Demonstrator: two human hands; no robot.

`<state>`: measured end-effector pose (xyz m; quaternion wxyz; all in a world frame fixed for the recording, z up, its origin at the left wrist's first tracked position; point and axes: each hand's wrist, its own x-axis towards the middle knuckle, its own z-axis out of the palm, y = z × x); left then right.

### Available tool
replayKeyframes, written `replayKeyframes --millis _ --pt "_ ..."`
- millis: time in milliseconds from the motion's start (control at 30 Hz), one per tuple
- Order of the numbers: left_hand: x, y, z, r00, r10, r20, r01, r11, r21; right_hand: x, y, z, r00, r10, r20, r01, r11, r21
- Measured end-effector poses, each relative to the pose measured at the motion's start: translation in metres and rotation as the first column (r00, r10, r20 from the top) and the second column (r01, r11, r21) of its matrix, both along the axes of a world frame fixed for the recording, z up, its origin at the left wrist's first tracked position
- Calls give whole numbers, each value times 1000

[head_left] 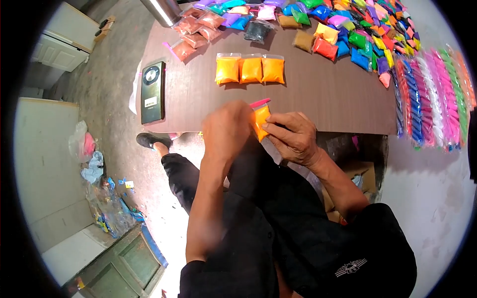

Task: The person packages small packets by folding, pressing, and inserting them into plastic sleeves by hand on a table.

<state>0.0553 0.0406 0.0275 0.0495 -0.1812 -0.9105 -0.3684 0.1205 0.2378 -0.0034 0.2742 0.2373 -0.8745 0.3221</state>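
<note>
Just off the near edge of the table, my right hand (pixel 293 136) pinches a small clear bag of orange material (pixel 262 121) between thumb and fingers. A bright pink strip (pixel 260 103) lies across the bag's top edge; I cannot make out what it is. My left hand (pixel 227 126) is curled against the left side of the bag, smeared by motion, its fingertips hidden. Beyond my hands, three filled orange bags (pixel 251 69) lie side by side on the brown table (pixel 194 99), their clear tops pointing away from me.
A phone (pixel 153 93) lies at the table's left. Brown bags (pixel 196 30) and a metal flask (pixel 163 11) are at the back left. Many coloured packets (pixel 365 35) crowd the back right. Long sleeves of coloured pieces (pixel 432 99) lie at the far right. Plastic wrapping (pixel 112 203) litters the floor.
</note>
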Motion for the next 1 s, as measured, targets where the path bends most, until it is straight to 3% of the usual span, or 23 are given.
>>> replayKeyframes --millis 133,267,300,333,433,533,600,667,700,800,1000 --pt "3 -13 8 992 86 89 -98 984 150 2 0 0 999 -5 40 5 1000 7" --pt "30 -12 9 972 -3 236 -80 937 340 0 -1 -1 1000 -1 30 1 1000 -6" --pt "32 -14 5 987 -36 157 1 976 220 0 -2 0 1000 -6 21 7 1000 -14" --pt "31 -15 1 987 -32 156 -3 975 223 0 -2 0 1000 -13 13 13 1000 -21" --pt "24 -19 -7 988 146 57 -152 982 114 1 -2 2 999 -14 39 14 1000 -8" --pt "22 -25 2 980 146 139 -176 956 235 1 -2 -1 999 -16 39 17 1000 -20" --pt "31 -24 10 979 127 162 -161 962 221 0 -2 -2 999 -12 32 13 1000 -23" --pt "42 -19 12 976 25 214 -93 947 309 0 -2 -2 1000 -10 26 11 1000 -25" --pt "44 -18 5 992 27 121 -54 972 228 0 -2 0 1000 -11 26 12 1000 -20" --pt "40 -24 -11 994 83 75 -94 981 170 1 -2 2 999 -12 34 12 1000 -11" --pt "35 -37 -3 976 188 107 -203 967 156 0 -3 3 1000 -4 31 3 1000 20"
